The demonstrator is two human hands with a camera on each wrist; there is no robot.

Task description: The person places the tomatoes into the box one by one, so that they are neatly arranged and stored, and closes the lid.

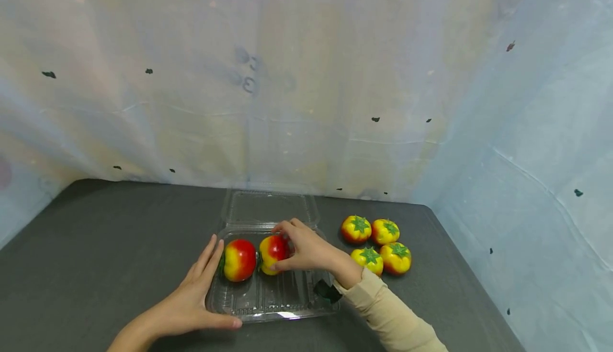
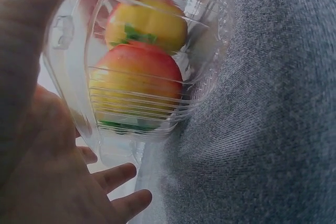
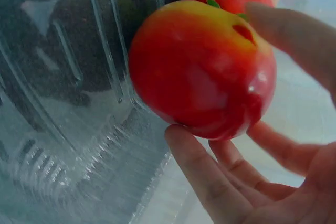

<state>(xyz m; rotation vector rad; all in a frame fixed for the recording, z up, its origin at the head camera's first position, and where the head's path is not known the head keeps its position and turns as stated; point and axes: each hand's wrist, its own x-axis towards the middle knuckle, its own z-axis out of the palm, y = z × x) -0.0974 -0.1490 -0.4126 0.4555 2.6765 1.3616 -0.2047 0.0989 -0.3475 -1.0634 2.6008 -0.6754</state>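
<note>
The right hand (image 1: 308,248) pinches a red-and-yellow fruit (image 1: 272,254) between thumb and fingers, inside a clear plastic container (image 1: 258,318). Just left of it sits a second fruit (image 1: 240,260), also in the container. The left hand (image 1: 191,299) is spread wide along the container's left side, its thumb reaching by the near rim, and grasps no fruit. The clear lid (image 1: 268,208) lies folded back at the far side, near the pale sheeting (image 1: 306,102) behind the desk (image 1: 96,256). To the right, four similar fruits (image 1: 396,259) cluster, green tops up; the right wrist and beige sleeve (image 1: 392,309) cross in front, partly hiding the nearest-left one and the container's right edge. A dark patch (image 1: 328,291) shows at that end; I cannot tell what it is.
</note>
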